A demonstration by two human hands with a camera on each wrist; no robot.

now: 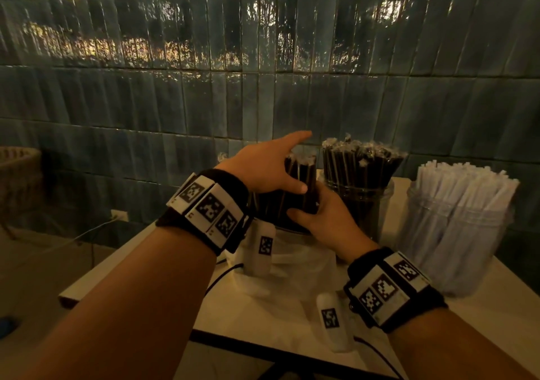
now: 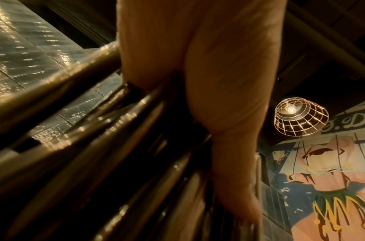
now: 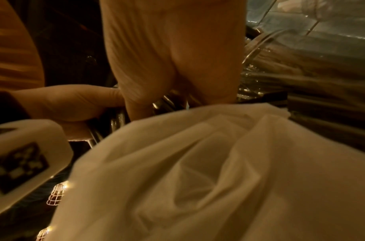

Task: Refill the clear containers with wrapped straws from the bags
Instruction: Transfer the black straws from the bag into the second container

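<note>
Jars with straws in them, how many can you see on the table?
2: a jar of black straws behind the right hand, and a jar of white straws at the table's right edge. Another may hide behind the bundle both hands hold.

Right hand [image 3: 173,53] gripping dark wrapped straws [image 3: 117,120] above crumpled translucent white plastic bag [image 3: 198,171] (left thumb [image 3: 74,101] alongside).

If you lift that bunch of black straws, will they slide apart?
Probably some. The black straws are many loose sticks in shiny wrappers, likely slippery, so both hands hold them. They look stiff and light. Leaning in the jar, they fan out, so a loose bundle may spread.
</note>
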